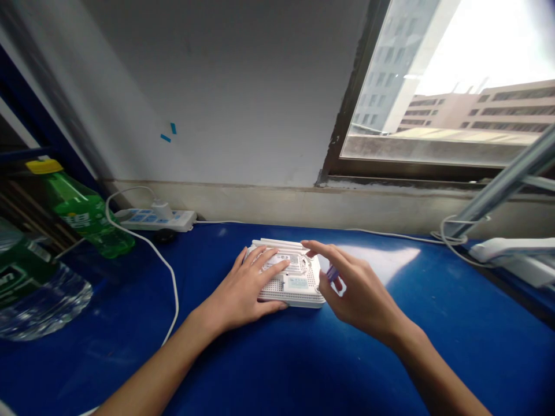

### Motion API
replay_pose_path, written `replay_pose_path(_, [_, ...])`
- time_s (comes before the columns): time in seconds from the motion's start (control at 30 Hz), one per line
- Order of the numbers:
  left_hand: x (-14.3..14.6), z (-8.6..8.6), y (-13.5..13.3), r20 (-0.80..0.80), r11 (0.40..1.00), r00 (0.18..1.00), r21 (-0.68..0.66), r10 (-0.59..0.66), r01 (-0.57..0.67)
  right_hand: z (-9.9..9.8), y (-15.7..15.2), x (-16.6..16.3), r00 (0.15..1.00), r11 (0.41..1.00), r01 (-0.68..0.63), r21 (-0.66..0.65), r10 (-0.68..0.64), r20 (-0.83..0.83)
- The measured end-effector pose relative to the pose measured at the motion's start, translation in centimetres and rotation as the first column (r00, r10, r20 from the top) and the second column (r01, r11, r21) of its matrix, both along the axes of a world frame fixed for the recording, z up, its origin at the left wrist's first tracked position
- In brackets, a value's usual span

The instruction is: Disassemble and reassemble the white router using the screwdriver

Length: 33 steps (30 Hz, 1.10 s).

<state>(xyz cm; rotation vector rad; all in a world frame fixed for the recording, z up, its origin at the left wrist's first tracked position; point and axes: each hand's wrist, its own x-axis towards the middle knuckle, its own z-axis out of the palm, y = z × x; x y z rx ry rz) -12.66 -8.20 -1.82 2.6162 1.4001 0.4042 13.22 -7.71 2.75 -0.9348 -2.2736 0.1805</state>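
Observation:
A white router (295, 277) lies upside down on the blue table (303, 358), its vented underside and label facing up and its folded antennas along the far edge. My left hand (247, 289) rests flat on the router's left half with the fingers spread over it. My right hand (351, 289) hovers at the router's right edge, index finger stretched over the top. Its other fingers curl round a small bluish-purple object (333, 273) that I cannot make out.
A white power strip (151, 218) with a plugged-in adapter lies by the wall, and its white cable (171, 277) runs down the table. Green and clear plastic bottles (82, 214) stand at the left. A white device (511, 254) and metal bracket are at the right under the window.

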Motion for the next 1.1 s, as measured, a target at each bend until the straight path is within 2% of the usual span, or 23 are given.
replay_pose_path(0.33, [-0.11, -0.08, 0.03, 0.012, 1.000, 1.000, -0.005, -0.002, 0.002, -0.12, 0.21, 0.01, 0.999, 0.999, 0.022, 0.040, -0.020, -0.035])
replay_pose_path(0.53, [-0.12, -0.20, 0.05, 0.036, 1.000, 0.999, 0.015, -0.014, 0.014, 0.12, -0.04, 0.02, 0.999, 1.000, -0.008, -0.016, 0.007, -0.050])
replay_pose_path(0.67, [-0.09, -0.20, 0.07, 0.007, 1.000, 1.000, 0.006, -0.003, 0.003, -0.02, 0.20, -0.01, 0.998, 1.000, 0.021, 0.000, -0.021, -0.056])
replay_pose_path(0.83, [-0.13, -0.28, 0.07, 0.026, 1.000, 1.000, 0.021, -0.012, 0.012, 0.02, 0.12, 0.08, 0.998, 1.000, -0.031, -0.004, 0.030, -0.059])
replay_pose_path(0.97, [-0.13, -0.31, 0.04, 0.011, 1.000, 1.000, 0.012, -0.003, 0.003, -0.13, 0.02, 0.12, 1.000, 0.999, -0.007, -0.051, 0.005, -0.031])
replay_pose_path(1.1, [-0.08, -0.18, 0.00, 0.003, 1.000, 1.000, 0.004, 0.001, -0.001, -0.25, 0.07, 0.07, 0.999, 1.000, -0.020, -0.022, 0.019, -0.045])
